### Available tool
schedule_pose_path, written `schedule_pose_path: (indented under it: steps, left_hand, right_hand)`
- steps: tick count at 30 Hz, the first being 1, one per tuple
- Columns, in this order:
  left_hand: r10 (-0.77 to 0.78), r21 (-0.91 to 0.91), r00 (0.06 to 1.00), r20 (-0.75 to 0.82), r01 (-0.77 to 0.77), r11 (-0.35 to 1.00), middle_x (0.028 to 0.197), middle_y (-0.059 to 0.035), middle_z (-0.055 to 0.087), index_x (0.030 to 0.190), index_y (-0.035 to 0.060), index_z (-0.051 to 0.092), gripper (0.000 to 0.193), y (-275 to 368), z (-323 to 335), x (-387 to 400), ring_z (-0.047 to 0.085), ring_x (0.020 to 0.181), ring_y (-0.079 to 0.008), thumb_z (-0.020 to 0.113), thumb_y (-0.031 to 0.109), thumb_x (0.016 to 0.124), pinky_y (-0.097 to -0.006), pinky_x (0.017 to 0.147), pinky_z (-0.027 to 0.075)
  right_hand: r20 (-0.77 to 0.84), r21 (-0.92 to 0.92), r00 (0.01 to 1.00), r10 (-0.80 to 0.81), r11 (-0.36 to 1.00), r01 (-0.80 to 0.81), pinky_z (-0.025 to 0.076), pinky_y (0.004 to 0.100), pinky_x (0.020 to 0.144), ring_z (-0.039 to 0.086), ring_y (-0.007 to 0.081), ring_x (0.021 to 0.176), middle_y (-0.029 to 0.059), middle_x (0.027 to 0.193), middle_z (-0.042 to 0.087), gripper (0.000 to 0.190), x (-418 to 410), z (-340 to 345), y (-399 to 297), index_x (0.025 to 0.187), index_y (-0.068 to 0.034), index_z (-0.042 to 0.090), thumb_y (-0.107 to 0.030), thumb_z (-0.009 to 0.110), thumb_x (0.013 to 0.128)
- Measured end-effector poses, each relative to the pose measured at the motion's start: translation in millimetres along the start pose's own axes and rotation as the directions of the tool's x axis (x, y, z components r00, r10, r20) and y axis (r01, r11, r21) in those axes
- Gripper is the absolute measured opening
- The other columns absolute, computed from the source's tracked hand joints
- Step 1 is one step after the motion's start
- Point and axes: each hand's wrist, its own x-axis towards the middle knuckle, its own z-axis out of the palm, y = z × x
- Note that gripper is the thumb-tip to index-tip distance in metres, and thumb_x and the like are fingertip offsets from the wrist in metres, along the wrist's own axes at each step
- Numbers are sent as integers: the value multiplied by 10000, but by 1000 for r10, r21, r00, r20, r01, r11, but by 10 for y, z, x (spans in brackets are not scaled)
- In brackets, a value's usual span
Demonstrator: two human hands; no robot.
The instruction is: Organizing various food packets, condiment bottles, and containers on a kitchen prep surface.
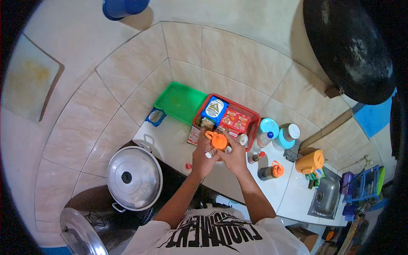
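Observation:
Between my left hand (204, 157) and my right hand (233, 156) is a clear bottle with an orange flip cap (219, 141), held over the white counter. Both hands close around its sides; its lower part is mostly hidden. Just beyond the hands, a red plastic basket (257, 122) holds a blue packet (215, 108), red packets (240, 122) and other small items. A similar orange-capped bottle (271, 172), with dark contents, stands to the right, near a small red-capped bottle (256, 157).
Left stands a lidded aluminium pot (135, 178). Behind it on the counter lies a green tray (180, 100). To the right are a clear plastic bottle (262, 141), turquoise-lidded containers (268, 126), an orange pitcher (309, 161) and a metal sink (325, 197).

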Motion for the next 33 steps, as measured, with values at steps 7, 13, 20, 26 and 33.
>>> schedule_pose_path:
  steps: [7,13,20,26,33]
  left_hand:
    - [101,45,977,189,-111,993,1402,-172,579,1563,75,369,844,-365,287,-158,610,1257,-254,755,-65,826,-389,1029,541]
    - [134,199,962,239,-183,963,1395,-214,578,1543,86,413,823,-441,358,-212,608,1260,-321,785,-16,816,-400,1022,530]
    - [167,213,958,234,-218,952,1364,-226,591,1527,97,438,813,-371,241,-230,604,1235,-372,833,136,817,-436,1016,501]
    - [152,214,956,252,-209,954,1371,-221,589,1538,103,427,822,-448,241,-231,585,1255,-381,833,145,824,-447,1034,488]
    - [180,213,944,278,-243,946,1370,-224,590,1529,101,439,805,-464,204,-243,574,1272,-383,831,148,828,-444,1057,476]
  right_hand:
    - [-34,-19,992,124,992,-125,531,363,977,693,303,1147,232,1233,694,709,-308,-112,539,1419,17,545,-66,799,763]
    - [-44,58,988,147,988,-144,533,360,987,686,287,1169,215,1261,690,712,-424,-117,842,1433,10,528,-77,805,783]
    - [-69,-214,988,-136,970,118,499,386,1054,649,287,1242,203,1351,652,536,-276,-371,369,1364,-27,627,-154,788,869]
    - [11,-318,993,-115,941,113,569,378,925,720,344,1044,183,1181,729,317,-283,-259,403,1181,-33,741,-120,754,877]
    - [-59,-299,982,-178,942,153,570,379,923,730,319,1045,192,1111,748,226,-371,-167,469,1096,4,760,-106,747,898]
